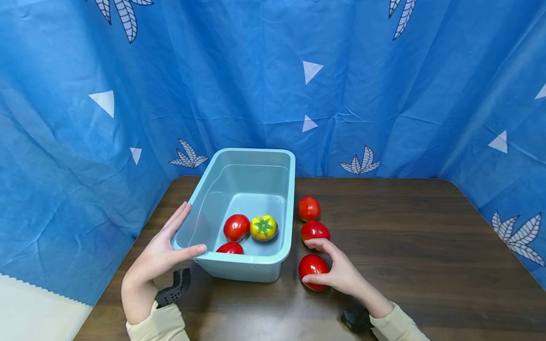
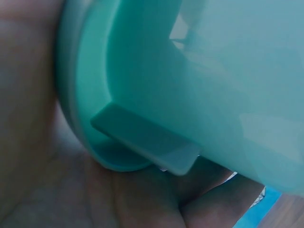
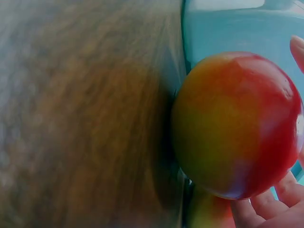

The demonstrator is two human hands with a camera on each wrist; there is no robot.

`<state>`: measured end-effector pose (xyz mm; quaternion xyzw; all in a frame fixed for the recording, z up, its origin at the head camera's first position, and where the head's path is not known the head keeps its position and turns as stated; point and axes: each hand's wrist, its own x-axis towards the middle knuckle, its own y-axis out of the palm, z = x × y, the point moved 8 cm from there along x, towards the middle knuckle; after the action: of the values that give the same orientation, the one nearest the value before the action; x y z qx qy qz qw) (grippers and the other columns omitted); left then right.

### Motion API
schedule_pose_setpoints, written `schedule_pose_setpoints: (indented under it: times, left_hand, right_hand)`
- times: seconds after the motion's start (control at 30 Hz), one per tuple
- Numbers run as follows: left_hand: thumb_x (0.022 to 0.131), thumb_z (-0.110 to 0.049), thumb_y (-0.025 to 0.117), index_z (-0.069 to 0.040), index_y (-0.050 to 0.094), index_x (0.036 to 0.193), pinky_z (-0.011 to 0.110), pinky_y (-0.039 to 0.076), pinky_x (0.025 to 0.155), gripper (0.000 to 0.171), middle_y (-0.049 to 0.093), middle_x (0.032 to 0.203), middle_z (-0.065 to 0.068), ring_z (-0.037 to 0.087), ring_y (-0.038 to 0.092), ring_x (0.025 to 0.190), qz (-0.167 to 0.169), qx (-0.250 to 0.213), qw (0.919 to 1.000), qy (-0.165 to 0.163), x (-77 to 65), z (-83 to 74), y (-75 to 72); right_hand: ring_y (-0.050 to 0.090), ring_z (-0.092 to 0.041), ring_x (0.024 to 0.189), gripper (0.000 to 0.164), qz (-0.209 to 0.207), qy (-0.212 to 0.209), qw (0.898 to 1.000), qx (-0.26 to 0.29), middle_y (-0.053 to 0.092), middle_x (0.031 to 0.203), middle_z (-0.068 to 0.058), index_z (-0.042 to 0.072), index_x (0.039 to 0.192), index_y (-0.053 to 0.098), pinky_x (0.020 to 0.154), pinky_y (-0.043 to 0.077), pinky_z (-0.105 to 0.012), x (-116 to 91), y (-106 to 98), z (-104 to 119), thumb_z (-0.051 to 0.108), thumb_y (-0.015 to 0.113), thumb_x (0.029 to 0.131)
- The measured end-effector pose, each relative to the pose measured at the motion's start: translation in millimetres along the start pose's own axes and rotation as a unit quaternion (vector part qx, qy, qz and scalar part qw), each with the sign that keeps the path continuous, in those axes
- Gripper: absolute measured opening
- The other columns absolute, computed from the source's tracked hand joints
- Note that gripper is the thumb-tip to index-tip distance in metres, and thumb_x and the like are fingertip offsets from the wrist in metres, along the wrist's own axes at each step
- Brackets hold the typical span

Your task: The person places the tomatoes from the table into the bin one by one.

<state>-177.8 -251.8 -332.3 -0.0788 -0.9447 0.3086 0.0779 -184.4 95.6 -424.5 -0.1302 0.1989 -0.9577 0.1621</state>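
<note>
In the head view my left hand point(image 1: 159, 253) spans the near left corner of a light blue plastic bin point(image 1: 264, 259). Its thumb rests on the front rim, and its straight fingers lie along the left side. The left wrist view shows fingers beneath the rim point(image 2: 92, 95). My right hand point(image 1: 341, 272) is around the nearest red tomato point(image 1: 313, 265), which sits on the table right of the bin. Thumb and fingers stand apart on either side of it; the right wrist view shows the fingers point(image 3: 268, 204) close against the tomato point(image 3: 237, 123). Whether they touch, I cannot tell.
Two more red tomatoes point(image 1: 315, 230) point(image 1: 309, 209) line the bin's right side. Inside the bin lie two red tomatoes point(image 1: 236, 228) point(image 1: 230, 248) and a yellow one point(image 1: 263, 228) with a green calyx. A blue curtain point(image 1: 256, 85) hangs behind the dark wooden table point(image 1: 405, 246).
</note>
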Motion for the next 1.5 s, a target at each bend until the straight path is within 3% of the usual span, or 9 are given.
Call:
schedule_pose_setpoints:
  times: [0.4,1.0,1.5]
  left_hand:
    - [0.080,-0.025,0.074,-0.018,0.015,0.152,0.071,0.029,0.093,0.093,0.005,0.157,0.006,0.041,0.014,0.135,0.000,-0.007,1.0000,0.005,0.2,-1.4,0.3]
    - [0.080,-0.027,0.074,-0.021,0.014,0.152,0.069,0.032,0.092,0.093,0.005,0.157,0.004,0.041,0.015,0.135,0.001,-0.005,1.0000,0.001,0.6,0.1,1.0]
    - [0.081,-0.027,0.073,-0.021,0.014,0.152,0.065,0.038,0.090,0.093,0.005,0.157,0.004,0.042,0.014,0.135,0.002,-0.010,0.9999,0.002,-0.2,-0.2,1.1]
  right_hand:
    - [0.047,-0.029,0.114,0.069,0.039,0.013,0.999,-0.005,0.051,0.128,-0.004,0.015,0.127,0.050,0.084,0.047,-0.045,0.8,5.3,-10.6,0.026,0.084,0.069]
    - [0.046,-0.031,0.110,0.069,0.102,0.033,0.994,-0.023,0.049,0.127,-0.008,0.015,0.129,0.048,0.074,0.052,-0.031,-1.5,15.1,-18.0,0.026,0.083,0.070]
    - [0.049,-0.029,0.106,0.063,0.091,0.034,0.995,-0.021,0.052,0.121,-0.005,0.014,0.122,0.050,0.075,0.050,-0.032,-0.7,9.2,-13.2,0.024,0.083,0.069]
